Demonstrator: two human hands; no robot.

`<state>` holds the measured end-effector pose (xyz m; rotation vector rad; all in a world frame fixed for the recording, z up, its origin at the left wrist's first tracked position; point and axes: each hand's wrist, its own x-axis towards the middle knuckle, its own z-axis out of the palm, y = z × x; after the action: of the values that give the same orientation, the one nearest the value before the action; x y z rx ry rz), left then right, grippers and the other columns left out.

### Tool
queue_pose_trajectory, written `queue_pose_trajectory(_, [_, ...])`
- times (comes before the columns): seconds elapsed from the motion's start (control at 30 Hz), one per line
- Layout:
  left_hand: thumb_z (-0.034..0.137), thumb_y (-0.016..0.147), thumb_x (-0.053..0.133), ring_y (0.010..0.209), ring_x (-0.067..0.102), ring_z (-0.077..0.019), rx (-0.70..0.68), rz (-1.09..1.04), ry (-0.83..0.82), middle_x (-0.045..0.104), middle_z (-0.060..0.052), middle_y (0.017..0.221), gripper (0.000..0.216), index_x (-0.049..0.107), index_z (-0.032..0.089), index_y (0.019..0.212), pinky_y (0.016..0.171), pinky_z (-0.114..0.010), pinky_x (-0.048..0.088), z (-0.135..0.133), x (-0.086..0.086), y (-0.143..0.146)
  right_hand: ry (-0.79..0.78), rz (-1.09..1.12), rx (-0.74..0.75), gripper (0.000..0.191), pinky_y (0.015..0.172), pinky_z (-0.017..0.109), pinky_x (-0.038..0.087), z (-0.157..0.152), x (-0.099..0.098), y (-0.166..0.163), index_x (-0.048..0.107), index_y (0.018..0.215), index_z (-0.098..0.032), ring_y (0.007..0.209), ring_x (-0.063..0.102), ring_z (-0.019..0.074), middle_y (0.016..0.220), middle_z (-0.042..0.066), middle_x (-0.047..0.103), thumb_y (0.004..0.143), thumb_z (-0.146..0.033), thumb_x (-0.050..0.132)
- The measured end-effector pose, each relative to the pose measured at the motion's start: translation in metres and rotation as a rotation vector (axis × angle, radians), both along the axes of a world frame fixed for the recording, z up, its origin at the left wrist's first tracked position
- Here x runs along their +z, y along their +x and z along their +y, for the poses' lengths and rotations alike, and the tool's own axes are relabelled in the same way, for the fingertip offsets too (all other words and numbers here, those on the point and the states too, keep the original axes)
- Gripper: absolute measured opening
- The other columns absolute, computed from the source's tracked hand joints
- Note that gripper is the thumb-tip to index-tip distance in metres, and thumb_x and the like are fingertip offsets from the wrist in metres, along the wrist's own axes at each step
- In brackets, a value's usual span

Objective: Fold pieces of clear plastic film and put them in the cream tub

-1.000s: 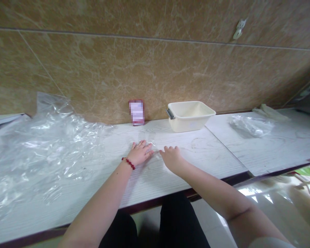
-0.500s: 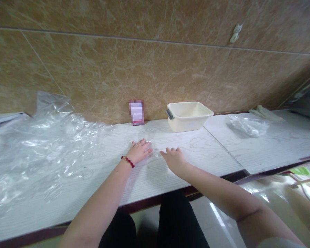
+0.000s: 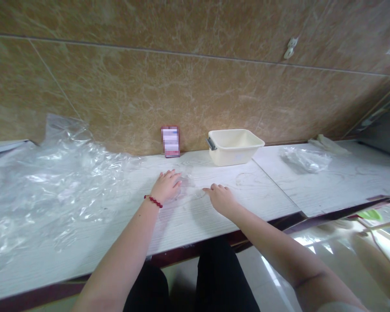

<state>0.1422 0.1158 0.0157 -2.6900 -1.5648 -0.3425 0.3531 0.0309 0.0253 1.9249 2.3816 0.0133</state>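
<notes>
A small piece of thin clear plastic (image 3: 186, 180), hard to make out against the white tabletop, lies between my hands. My left hand (image 3: 165, 186), with a red bead bracelet at the wrist, rests flat on its left part, fingers apart. At its right end is my right hand (image 3: 221, 200), fingers curled and the thumb side pointing left. Its fingertips seem to pinch the plastic's edge, though the contact is faint. Beyond the hands, a phone (image 3: 170, 141) with a blurred screen leans upright on the wall.
A large heap of clear plastic bags (image 3: 71, 177) covers the left of the table (image 3: 195, 234). A cream plastic bin (image 3: 235, 156) with a grey handle stands by the wall. Farther right lie a bundle of clear plastic (image 3: 307, 160) and a pale cloth-like item (image 3: 333, 145).
My left hand has slid left and slightly away over the plastic, farther from my right hand. The right hand stays nearly in place. The camera view has shifted slightly.
</notes>
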Motion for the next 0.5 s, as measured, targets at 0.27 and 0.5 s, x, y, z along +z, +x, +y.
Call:
queue_pose_trajectory(0.27, [0.034,0.077,0.039,0.092,0.052,-0.0168,-0.063,-0.08,-0.15,0.058,-0.005,0.098,0.029,0.056,0.018,0.095,0.084,-0.03,0.038,-0.064,0.034,-0.043,-0.025,0.171,0.015,0.033,0.079,0.03,0.033,-0.012,0.006,0.015,0.044,0.114,-0.027,0.094,0.047,0.0168,0.105,0.006,0.049,0.083,-0.029,0.033])
queue_pose_trajectory(0.5, [0.039,0.074,0.046,0.102,0.047,-0.0202,-0.132,-0.113,-0.088,0.052,-0.005,0.112,0.036,0.053,0.022,0.105,0.088,-0.036,0.037,-0.128,-0.006,-0.047,0.113,0.416,0.1,0.026,0.079,0.03,0.036,-0.043,-0.01,0.024,0.055,0.101,-0.023,0.091,0.048,0.0165,0.098,0.006,0.054,0.079,-0.026,0.042])
